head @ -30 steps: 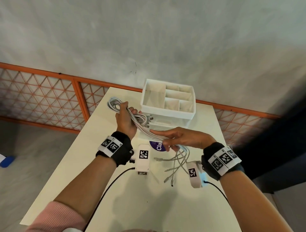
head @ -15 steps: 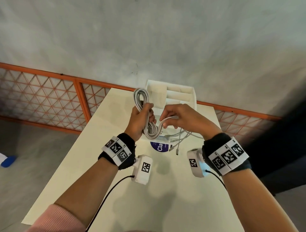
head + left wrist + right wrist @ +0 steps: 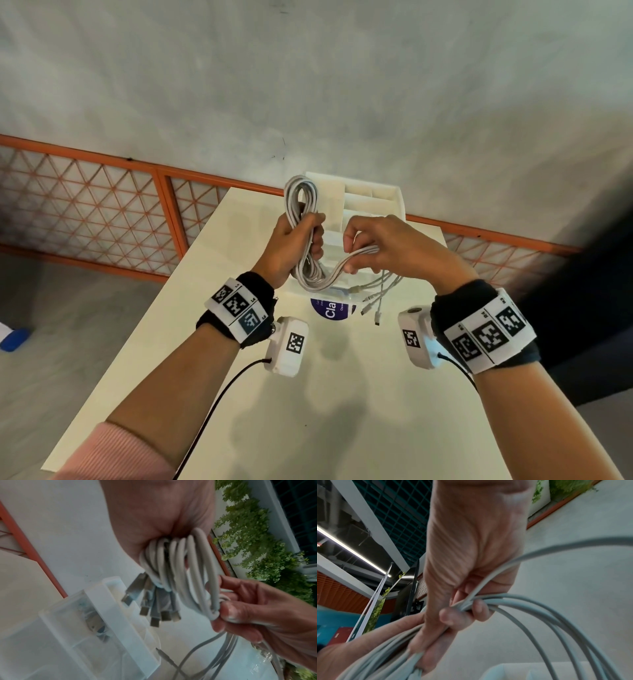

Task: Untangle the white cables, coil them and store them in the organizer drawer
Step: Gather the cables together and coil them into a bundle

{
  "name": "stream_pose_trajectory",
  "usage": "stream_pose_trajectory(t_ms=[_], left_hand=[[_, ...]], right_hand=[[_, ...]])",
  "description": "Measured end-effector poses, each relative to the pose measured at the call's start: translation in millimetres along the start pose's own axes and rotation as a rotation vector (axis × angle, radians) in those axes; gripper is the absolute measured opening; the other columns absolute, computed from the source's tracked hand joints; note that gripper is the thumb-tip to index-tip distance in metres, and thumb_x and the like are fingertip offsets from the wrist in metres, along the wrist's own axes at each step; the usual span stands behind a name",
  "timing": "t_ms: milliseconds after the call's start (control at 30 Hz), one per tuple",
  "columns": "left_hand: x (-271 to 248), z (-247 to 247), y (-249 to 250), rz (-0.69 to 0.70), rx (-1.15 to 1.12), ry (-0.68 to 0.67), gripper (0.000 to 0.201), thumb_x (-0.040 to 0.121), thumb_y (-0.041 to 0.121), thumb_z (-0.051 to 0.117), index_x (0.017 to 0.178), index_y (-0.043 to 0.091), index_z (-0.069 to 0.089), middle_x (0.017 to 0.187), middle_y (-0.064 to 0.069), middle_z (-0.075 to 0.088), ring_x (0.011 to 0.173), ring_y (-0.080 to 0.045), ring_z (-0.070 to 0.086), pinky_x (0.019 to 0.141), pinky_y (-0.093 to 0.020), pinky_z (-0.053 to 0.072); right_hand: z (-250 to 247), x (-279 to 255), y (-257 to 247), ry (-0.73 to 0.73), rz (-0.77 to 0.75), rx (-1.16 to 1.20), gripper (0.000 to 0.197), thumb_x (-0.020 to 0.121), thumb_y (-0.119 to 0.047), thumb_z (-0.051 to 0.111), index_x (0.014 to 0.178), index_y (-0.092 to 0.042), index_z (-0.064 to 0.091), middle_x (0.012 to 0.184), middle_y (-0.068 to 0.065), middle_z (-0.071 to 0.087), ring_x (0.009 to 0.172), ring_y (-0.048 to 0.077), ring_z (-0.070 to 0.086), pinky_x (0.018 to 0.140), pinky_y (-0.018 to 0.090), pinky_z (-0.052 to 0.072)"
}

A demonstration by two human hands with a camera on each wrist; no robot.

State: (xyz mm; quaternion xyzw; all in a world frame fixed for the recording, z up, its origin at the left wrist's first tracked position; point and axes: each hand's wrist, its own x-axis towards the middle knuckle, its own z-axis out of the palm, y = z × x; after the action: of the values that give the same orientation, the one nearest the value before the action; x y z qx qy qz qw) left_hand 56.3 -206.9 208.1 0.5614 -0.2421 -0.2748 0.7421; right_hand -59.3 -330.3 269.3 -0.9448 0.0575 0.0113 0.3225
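The left hand (image 3: 291, 245) has its fingers wrapped round a bundle of white cables (image 3: 301, 205), gripping the looped coil at its middle, so that one loop stands up toward 12 o'clock above the fist and another hangs toward 6 o'clock below it. In the left wrist view the coil (image 3: 180, 566) comes out of the closed palm, with several metal plugs (image 3: 154, 609) hanging beside it. The right hand (image 3: 387, 246), at 3 o'clock from the left and near it, pinches the trailing strands between curled fingers and thumb; in the right wrist view the fingertips (image 3: 462, 615) close over several grey-white strands. From that pinch the loose ends (image 3: 373, 301) fall toward 6 o'clock, hanging above the table.

Both hands are raised above the table, knuckles toward the camera, forearms coming in from 7 and 5 o'clock. Each wrist wears a black band with printed square markers and a small white camera unit (image 3: 287, 346) with a black lead. A pink sleeve (image 3: 113, 452) shows at the left elbow.

Behind the hands, at 12 o'clock, the white organizer (image 3: 373, 202) stands at the far end of the cream table (image 3: 325, 411), its top compartments open upward. A blue round label (image 3: 330, 310) lies at its foot. Beyond are a grey wall and an orange lattice railing (image 3: 102, 212); a blue object (image 3: 13, 339) lies on the floor at 9 o'clock.
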Motion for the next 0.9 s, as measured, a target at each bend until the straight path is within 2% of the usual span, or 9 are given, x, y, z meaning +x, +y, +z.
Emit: stream_pose_trajectory(t_ms=[133,300,400,467,567,667,767,833,900], left_hand=[[-2,3,-2,0.000,0.053,-0.044,0.030,0.094,0.010,0.046,0.065,0.013,0.047,0.051,0.001,0.041,0.047,-0.014,0.036,0.048,-0.026,0.037],[-6,5,0,-0.092,0.104,-0.144,0.028,0.097,0.015,0.044,0.075,0.008,0.060,0.065,-0.004,0.065,0.056,-0.015,0.061,0.057,-0.026,0.051],[-13,9,0,-0.198,0.041,-0.264,0.027,0.097,0.018,0.043,0.087,0.005,0.065,0.073,-0.015,0.071,0.062,-0.025,0.069,0.060,-0.031,0.057],[-16,11,-1,-0.233,0.059,-0.331,0.034,0.098,0.020,0.041,0.082,0.006,0.068,0.074,-0.018,0.071,0.060,-0.026,0.069,0.059,-0.032,0.058],[-19,11,-4,-0.228,0.141,-0.350,0.045,0.096,0.021,0.040,0.062,0.011,0.067,0.064,-0.013,0.067,0.052,-0.022,0.063,0.056,-0.028,0.054],[-19,9,-7,-0.192,0.197,-0.348,0.045,0.095,0.022,0.042,0.055,0.014,0.062,0.059,-0.010,0.061,0.046,-0.019,0.055,0.056,-0.029,0.050],[-18,6,-7,-0.154,0.187,-0.380,0.037,0.097,0.020,0.043,0.065,0.007,0.057,0.059,-0.010,0.058,0.045,-0.019,0.049,0.056,-0.030,0.049],[-18,1,-7,-0.155,0.175,-0.399,0.032,0.098,0.018,0.044,0.071,0.007,0.057,0.058,-0.007,0.055,0.044,-0.018,0.047,0.054,-0.030,0.049],[-18,-4,-9,-0.180,0.133,-0.422,0.027,0.098,0.018,0.046,0.075,0.010,0.056,0.058,-0.006,0.052,0.043,-0.016,0.044,0.052,-0.029,0.047]], right_hand=[[1,2,-3,-0.001,-0.009,0.004,0.013,0.078,-0.009,0.074,0.085,-0.009,0.063,0.075,0.003,0.072,0.054,0.001,0.057,0.053,0.015,0.045],[4,2,-2,0.139,-0.051,-0.087,0.045,0.074,-0.017,0.079,0.088,-0.021,0.037,0.076,0.000,0.069,0.064,0.011,0.062,0.059,0.018,0.045],[7,4,-6,0.178,-0.084,-0.197,0.060,0.066,-0.021,0.083,0.091,-0.027,0.028,0.072,0.001,0.063,0.060,0.018,0.061,0.058,0.033,0.049],[7,5,-7,0.215,-0.097,-0.252,0.069,0.058,-0.028,0.087,0.093,-0.024,0.028,0.068,0.002,0.055,0.058,0.022,0.053,0.054,0.036,0.042],[7,2,-6,0.275,-0.111,-0.319,0.077,0.051,-0.038,0.089,0.093,-0.020,0.028,0.065,0.003,0.049,0.056,0.023,0.047,0.049,0.032,0.034],[12,1,0,0.290,-0.116,-0.275,0.074,0.054,-0.038,0.089,0.092,-0.019,0.028,0.064,0.000,0.044,0.053,0.019,0.042,0.048,0.028,0.031],[12,2,10,0.247,-0.087,-0.095,0.067,0.059,-0.035,0.087,0.090,-0.018,0.030,0.066,0.005,0.051,0.054,0.016,0.041,0.051,0.025,0.033],[7,1,19,0.189,-0.038,-0.019,0.059,0.063,-0.034,0.086,0.091,-0.018,0.037,0.065,0.005,0.057,0.052,0.009,0.042,0.051,0.020,0.033],[3,0,27,0.125,0.006,-0.053,0.044,0.065,-0.038,0.084,0.087,-0.019,0.050,0.061,-0.004,0.059,0.051,0.004,0.045,0.050,0.017,0.033]])
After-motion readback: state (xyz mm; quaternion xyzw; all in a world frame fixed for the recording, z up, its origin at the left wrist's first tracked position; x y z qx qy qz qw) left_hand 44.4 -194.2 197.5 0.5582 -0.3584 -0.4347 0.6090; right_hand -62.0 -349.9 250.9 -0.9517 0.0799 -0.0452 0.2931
